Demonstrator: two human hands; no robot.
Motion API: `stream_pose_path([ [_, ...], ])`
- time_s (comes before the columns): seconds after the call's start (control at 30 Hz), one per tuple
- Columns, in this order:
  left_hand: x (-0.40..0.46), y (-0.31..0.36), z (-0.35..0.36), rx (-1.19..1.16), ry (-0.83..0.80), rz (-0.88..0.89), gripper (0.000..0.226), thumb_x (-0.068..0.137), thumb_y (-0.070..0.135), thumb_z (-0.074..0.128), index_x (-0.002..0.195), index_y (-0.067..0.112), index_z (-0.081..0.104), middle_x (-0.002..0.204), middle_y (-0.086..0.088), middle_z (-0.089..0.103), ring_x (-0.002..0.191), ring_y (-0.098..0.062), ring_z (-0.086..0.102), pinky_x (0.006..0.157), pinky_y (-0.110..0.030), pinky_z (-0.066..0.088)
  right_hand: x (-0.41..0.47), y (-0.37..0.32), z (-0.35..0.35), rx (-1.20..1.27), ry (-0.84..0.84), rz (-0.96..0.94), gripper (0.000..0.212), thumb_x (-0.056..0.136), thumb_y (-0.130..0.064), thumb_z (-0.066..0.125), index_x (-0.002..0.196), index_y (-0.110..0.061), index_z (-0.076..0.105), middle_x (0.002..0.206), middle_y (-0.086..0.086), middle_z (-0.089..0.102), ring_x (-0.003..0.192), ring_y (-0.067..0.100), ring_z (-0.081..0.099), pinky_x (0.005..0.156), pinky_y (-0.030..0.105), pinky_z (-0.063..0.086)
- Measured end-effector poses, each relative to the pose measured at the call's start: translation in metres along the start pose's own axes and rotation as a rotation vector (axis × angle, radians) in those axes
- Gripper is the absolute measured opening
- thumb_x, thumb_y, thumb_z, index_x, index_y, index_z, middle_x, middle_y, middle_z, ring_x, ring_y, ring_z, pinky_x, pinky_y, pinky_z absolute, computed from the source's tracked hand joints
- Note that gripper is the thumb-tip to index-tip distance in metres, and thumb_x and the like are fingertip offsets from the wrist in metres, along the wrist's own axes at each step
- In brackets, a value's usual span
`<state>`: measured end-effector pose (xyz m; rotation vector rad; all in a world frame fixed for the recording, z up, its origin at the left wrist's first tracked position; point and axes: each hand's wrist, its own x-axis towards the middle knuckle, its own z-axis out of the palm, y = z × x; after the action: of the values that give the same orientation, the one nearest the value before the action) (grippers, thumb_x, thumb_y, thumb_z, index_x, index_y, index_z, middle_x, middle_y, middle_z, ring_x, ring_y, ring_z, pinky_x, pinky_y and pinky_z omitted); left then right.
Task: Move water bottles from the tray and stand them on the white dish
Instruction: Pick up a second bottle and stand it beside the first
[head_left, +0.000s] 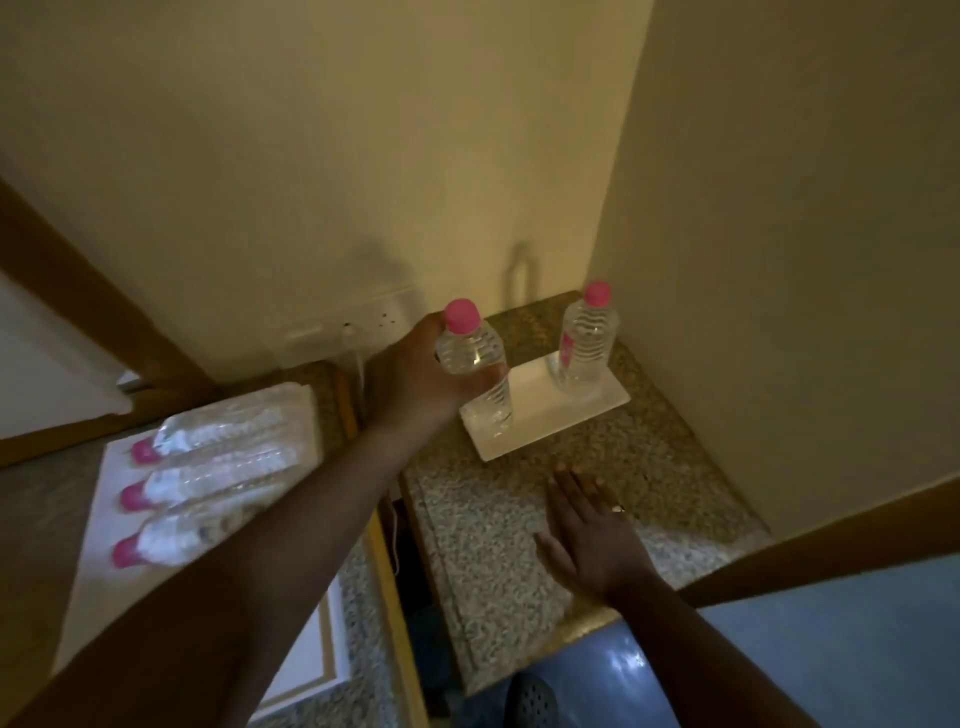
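Observation:
My left hand (415, 379) grips a clear water bottle with a pink cap (470, 353), upright, its base on or just above the left end of the white dish (545, 415). A second pink-capped bottle (584, 343) stands on the dish's right end. Three more bottles (208, 483) lie on their sides on the white tray (98, 530) at the left, caps pointing left. My right hand (592, 530) rests flat, fingers spread, on the speckled granite counter (493, 545) in front of the dish.
The dish sits in a corner between two cream walls. A wall socket plate (358, 325) with a white cable is behind my left hand. A gap separates the tray's counter from the dish's counter. Blue floor (831, 649) lies at lower right.

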<state>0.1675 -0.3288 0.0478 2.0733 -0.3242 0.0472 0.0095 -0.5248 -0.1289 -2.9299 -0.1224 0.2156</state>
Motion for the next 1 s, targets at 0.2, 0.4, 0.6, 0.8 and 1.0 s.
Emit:
stream_pose_path([
  [0.2, 0.033, -0.011, 0.073, 0.027, -0.055, -0.019, 0.063, 0.060, 0.040, 0.089, 0.114, 0.023, 0.060, 0.109, 0.002, 0.069, 0.100, -0.018, 0.065, 0.085, -0.035, 0.055, 0.005, 0.043, -0.003, 0.021, 0.044, 0.007, 0.078, 0.097, -0.066, 0.028, 0.152, -0.011, 0.024, 0.158, 0.012, 0.015, 0.146, 0.031, 0.011, 0.115, 0.051, 0.003],
  [0.4, 0.045, -0.020, 0.098, 0.028, -0.082, -0.014, 0.067, 0.062, 0.040, 0.088, 0.121, 0.023, 0.060, 0.112, 0.004, 0.069, 0.103, -0.017, 0.065, 0.086, -0.034, 0.053, 0.007, 0.043, -0.004, 0.038, 0.077, -0.009, 0.085, 0.094, -0.071, 0.026, 0.154, -0.012, 0.017, 0.160, 0.012, 0.006, 0.148, 0.029, 0.001, 0.119, 0.044, -0.002],
  [0.6, 0.056, -0.016, 0.109, 0.000, -0.100, -0.009, 0.070, 0.060, 0.038, 0.089, 0.122, 0.021, 0.059, 0.116, 0.000, 0.067, 0.107, -0.020, 0.062, 0.092, -0.044, 0.053, 0.006, 0.043, -0.005, 0.034, 0.060, -0.009, 0.088, 0.092, -0.072, 0.027, 0.154, -0.011, 0.015, 0.161, 0.012, 0.004, 0.149, 0.028, -0.002, 0.119, 0.045, -0.001],
  [0.8, 0.053, -0.018, 0.102, -0.008, -0.212, 0.015, 0.081, 0.056, 0.044, 0.090, 0.126, 0.027, 0.052, 0.122, 0.000, 0.063, 0.111, -0.021, 0.061, 0.092, -0.048, 0.053, 0.005, 0.040, -0.007, 0.022, 0.039, -0.008, 0.088, 0.092, -0.073, 0.024, 0.154, -0.011, 0.014, 0.162, 0.012, 0.005, 0.148, 0.025, -0.006, 0.118, 0.041, -0.009],
  [1.0, 0.015, -0.044, 0.057, 0.246, -0.216, -0.097, 0.097, 0.061, 0.060, 0.081, 0.142, 0.027, 0.039, 0.146, -0.003, 0.048, 0.130, -0.021, 0.047, 0.102, -0.035, 0.042, 0.006, 0.036, -0.010, 0.007, 0.016, 0.013, 0.092, 0.090, -0.076, 0.028, 0.153, -0.009, 0.018, 0.160, 0.014, 0.007, 0.148, 0.028, -0.004, 0.118, 0.046, -0.002],
])
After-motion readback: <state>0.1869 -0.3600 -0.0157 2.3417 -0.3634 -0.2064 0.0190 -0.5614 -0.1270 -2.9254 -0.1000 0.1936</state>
